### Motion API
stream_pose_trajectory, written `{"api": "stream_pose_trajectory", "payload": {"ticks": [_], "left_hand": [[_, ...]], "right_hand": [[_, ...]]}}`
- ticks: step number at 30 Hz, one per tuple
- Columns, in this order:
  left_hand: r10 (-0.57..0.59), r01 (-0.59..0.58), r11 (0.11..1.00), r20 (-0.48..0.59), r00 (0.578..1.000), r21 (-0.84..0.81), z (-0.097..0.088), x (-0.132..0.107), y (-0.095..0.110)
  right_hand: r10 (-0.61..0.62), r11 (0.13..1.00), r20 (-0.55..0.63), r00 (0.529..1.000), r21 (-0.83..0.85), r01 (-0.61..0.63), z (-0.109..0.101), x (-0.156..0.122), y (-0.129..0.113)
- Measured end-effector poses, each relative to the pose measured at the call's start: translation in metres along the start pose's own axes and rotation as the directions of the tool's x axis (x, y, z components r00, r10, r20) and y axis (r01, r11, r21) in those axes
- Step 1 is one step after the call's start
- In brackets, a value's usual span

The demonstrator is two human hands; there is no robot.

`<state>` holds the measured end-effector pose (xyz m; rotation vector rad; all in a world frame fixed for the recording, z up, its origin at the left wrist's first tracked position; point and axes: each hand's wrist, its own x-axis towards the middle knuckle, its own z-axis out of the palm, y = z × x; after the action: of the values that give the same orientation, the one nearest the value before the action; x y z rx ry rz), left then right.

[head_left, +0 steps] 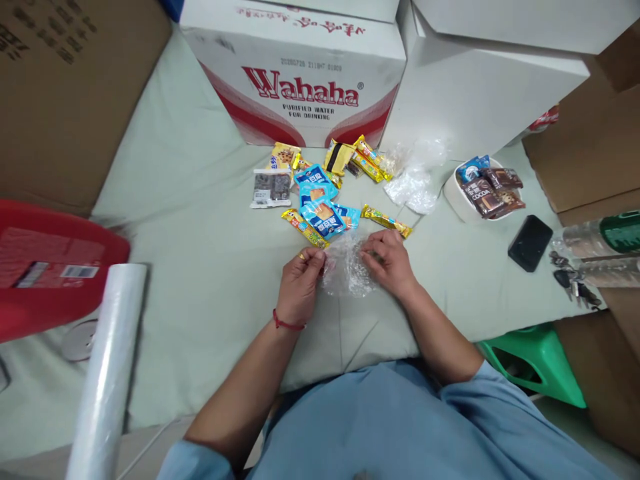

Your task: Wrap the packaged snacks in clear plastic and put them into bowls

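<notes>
Plastic bag, one, clear and crumpled: held between our left hand (red bracelet at the wrist) and our right hand, each pinching a side; position, over our table, just nearer us than the snack packets.

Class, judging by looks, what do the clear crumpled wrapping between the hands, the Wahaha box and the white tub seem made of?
Clear crumpled wrapping: likely thin, glossy plastic film; see-through with bright creases.
Wahaha box: probably smooth, printed cardboard; flat panels meet at straight edges.
White tub: perhaps plastic; smooth and evenly white, though ceramic is possible.
</notes>
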<state>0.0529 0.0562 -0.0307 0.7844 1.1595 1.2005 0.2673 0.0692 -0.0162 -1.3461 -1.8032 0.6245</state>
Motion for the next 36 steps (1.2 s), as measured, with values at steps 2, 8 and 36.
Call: {"api": "stream_pose_trajectory", "payload": {"ticks": [2,8,36], "left_hand": [[-0.004,0.004,1.0,-0.015,1.0,-0.007,0.0,0.001,0.0],[0.035,-0.037,0.997,0.029,0.999,0.063,0.0,0.0,-0.001],[-0.055,0.014,0.992,0.325,0.944,0.127,0.016,-0.014,-0.002]], "right_hand": [[0.024,0.998,-0.004,1.0,0.063,-0.023,-0.004,0.002,0.0],[0.208,0.854,0.072,0.975,0.473,-0.217,-0.016,0.002,-0.007],[0.621,-0.187,0.304,0.722,0.953,-0.239,-0.02,0.006,-0.056]]}}
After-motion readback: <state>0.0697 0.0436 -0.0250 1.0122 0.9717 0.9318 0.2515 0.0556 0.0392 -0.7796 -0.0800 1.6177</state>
